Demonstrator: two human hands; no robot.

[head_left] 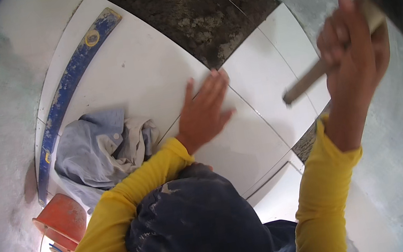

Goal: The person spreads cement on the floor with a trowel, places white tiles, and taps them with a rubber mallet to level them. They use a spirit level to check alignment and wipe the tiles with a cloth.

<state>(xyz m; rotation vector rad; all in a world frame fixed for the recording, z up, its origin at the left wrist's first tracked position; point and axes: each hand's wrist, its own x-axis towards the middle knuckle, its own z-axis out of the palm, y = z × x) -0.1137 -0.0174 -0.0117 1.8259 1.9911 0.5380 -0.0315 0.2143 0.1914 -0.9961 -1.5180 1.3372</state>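
Observation:
My left hand (pixel 204 112) lies palm down with fingers spread on a white floor tile (pixel 233 144). Its fingertips reach the tile's far corner, beside a bed of dark wet mortar (pixel 200 14). Raised at the right, my right hand (pixel 354 48) grips a mallet (pixel 309 79) by its pale handle. The mallet's big dark head, blurred at the upper right, is partly cut off by the view's rim. Both forearms wear yellow sleeves.
A long blue spirit level (pixel 68 88) rests along the left tiles. Beside my left forearm lies a crumpled grey cloth (pixel 93 150). An orange bucket (pixel 62 220) stands at the lower left. Mortar also shows in a gap (pixel 307 144) near my right forearm. A dark cap (pixel 196 231) hides the lower middle.

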